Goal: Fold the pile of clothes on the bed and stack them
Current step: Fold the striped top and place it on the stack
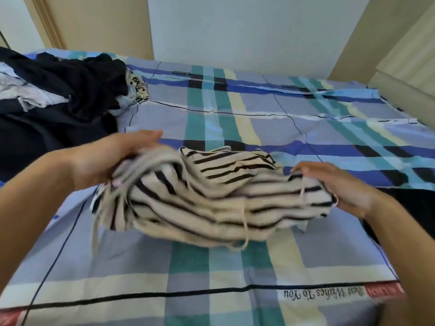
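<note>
Left hand [110, 161], right hand [341, 184] around garment [200, 203]

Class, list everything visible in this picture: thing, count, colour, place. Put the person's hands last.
striped garment: one, cream with black stripes, bunched mid-bed.
pile of clothes: one heap, mostly black, bed's far left.
bed sheet: one, blue, teal and cream plaid, covering the bed.
dark cloth: one, black, bed's right edge.
wall: one, white, behind the bed.
left hand: one, holds garment's left end.
right hand: one, grips garment's right end.
</note>
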`<state>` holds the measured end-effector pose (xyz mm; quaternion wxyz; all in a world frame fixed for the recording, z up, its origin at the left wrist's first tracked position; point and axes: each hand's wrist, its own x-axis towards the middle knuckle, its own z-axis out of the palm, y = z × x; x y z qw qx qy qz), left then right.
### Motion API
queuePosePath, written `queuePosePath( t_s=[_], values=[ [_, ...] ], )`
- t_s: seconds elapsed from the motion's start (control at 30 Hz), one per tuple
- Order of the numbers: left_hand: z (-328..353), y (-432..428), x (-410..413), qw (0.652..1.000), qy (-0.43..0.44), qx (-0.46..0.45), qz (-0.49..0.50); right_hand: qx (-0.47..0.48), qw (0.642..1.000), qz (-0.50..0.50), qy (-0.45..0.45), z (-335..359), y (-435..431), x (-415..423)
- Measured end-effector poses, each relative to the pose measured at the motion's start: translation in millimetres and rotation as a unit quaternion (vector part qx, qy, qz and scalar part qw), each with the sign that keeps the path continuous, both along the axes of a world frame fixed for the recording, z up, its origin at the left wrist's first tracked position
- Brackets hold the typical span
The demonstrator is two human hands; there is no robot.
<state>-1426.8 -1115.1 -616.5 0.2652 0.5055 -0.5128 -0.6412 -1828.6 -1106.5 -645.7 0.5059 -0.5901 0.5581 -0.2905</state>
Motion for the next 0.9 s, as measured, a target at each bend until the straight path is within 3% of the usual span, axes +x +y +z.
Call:
queuePosePath(
  t_s=[0.07,0.1,0.2,0.23,0.3,0.47,0.57,0.67,0.73,0.8,0.83,0.9],
  values=[
    [-12.2,-6.7,-4.5,0.987,-0.135,-0.008,-0.084,0.021,0.996,0.072,0.046,-4.0,0.2,-2.4],
    [-20.4,-10.0,-7.6,0.97,-0.217,-0.061,-0.095,0.023,0.997,0.064,0.037,-6.7,-2.6,-1.5],
    [-50.3,-18.2,-11.9,0.845,-0.454,-0.277,-0.053,-0.081,0.992,-0.088,0.052,-22.9,-15.8,10.7],
    [-56.9,-18.6,-13.1,0.834,-0.47,-0.288,-0.027,-0.114,0.979,-0.138,0.098,-30.1,-21.4,15.3],
    [-70.0,-21.9,-16.0,0.873,-0.43,-0.231,0.0,-0.118,0.965,-0.181,0.146,-42.3,-28.4,24.2],
    [-69.0,-17.0,-27.7,0.957,-0.26,-0.083,-0.1,0.051,0.976,-0.203,0.063,-52.5,-32.1,53.6],
    [-56.3,-16.0,-36.1,0.971,-0.18,-0.035,-0.152,0.126,0.97,-0.203,-0.046,-41.2,-27.0,61.6],
    [-59.5,-18.5,-48.6,0.969,-0.164,-0.002,-0.182,0.126,0.989,-0.063,-0.033,-33.6,-17.2,62.0],
    [-71.3,-24.3,-58.2,0.965,-0.224,-0.052,-0.125,0.111,0.992,0.047,-0.03,-31.5,-12.7,62.0],
    [-83.5,-29.6,-65.1,0.93,-0.338,-0.138,-0.04,0.08,0.991,0.109,-0.003,-33.4,-11.8,61.7],
    [-84.7,-26.7,-71.3,0.931,-0.334,-0.144,0.002,0.06,0.991,0.119,0.013,-34.8,-11.8,63.0],
    [-77.2,-20.7,-83.1,0.984,-0.17,-0.022,0.057,0.006,0.992,0.122,0.036,-36.3,-10.7,70.3]
  ],
)
